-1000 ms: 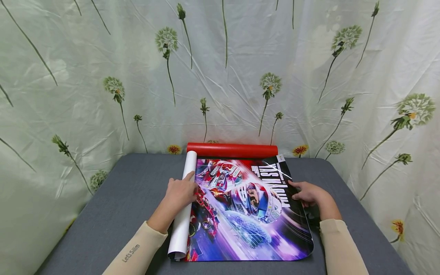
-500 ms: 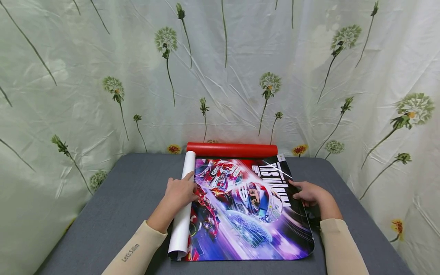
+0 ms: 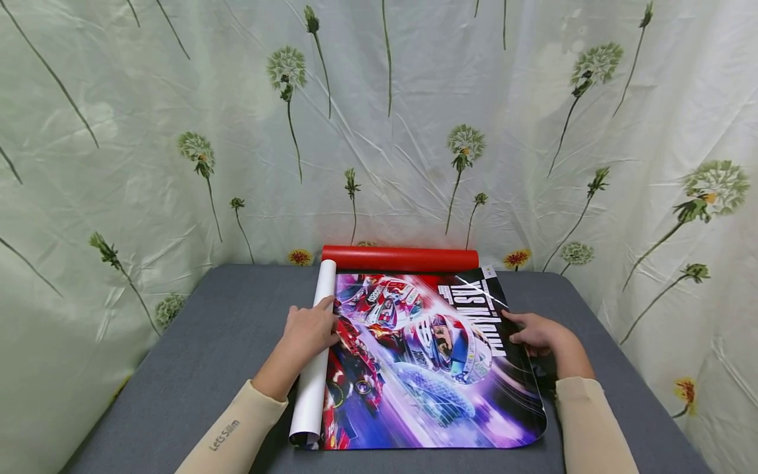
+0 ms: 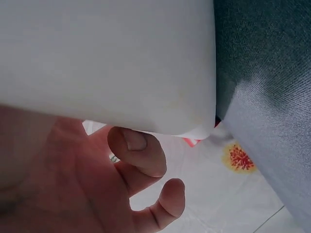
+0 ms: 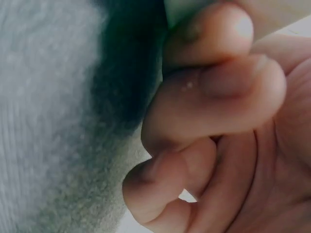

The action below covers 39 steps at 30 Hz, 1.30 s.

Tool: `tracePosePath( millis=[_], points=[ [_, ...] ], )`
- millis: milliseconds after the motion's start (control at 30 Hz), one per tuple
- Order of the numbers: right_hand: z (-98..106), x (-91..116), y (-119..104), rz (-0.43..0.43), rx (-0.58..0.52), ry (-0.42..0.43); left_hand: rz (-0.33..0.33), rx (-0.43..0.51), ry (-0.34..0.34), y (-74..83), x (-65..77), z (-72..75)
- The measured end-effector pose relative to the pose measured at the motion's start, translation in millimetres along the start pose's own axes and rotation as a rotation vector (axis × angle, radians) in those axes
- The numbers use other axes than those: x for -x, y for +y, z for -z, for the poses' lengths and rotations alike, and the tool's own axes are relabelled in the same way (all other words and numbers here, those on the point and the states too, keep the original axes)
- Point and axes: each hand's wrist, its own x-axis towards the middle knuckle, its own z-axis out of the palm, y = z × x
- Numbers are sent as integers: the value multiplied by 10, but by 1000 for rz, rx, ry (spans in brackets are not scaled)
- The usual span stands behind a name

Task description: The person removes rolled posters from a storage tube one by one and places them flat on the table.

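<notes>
A glossy poster [image 3: 414, 368] with racing helmets and cars lies partly unrolled on the table. Its left side is still a white roll [image 3: 308, 401]. My left hand [image 3: 310, 331] holds this roll around its middle, the index finger pointing along it. In the left wrist view the white roll [image 4: 112, 63] lies against bent fingers [image 4: 141, 150]. At the right edge my right hand [image 3: 541, 334] pinches the sheet, thumb on top and the other fingers beneath. Those curled fingers [image 5: 218, 102] show close up in the right wrist view, beside a pale strip of the sheet's underside.
A long red tube [image 3: 399, 258] lies across the back of the table, just behind the poster's top edge. The grey cloth-covered table [image 3: 213, 342] reaches to both sides. A curtain with a dandelion print [image 3: 391, 151] hangs behind it.
My right hand has moved slightly to the right with the poster's edge, and a bit more print shows. My left hand and the roll stay almost in place.
</notes>
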Motion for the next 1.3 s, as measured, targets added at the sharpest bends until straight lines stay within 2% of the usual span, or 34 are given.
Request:
tracePosePath(
  millis=[400, 733, 1300],
  points=[
    [21, -1, 34, -42, 22, 5, 8, -3, -15, -22, 1, -3],
    [15, 19, 27, -48, 17, 6, 8, -16, -13, -56, -16, -24],
    [16, 20, 60, -22, 3, 8, 25, 30, -48, -154, 29, 29]
  ],
)
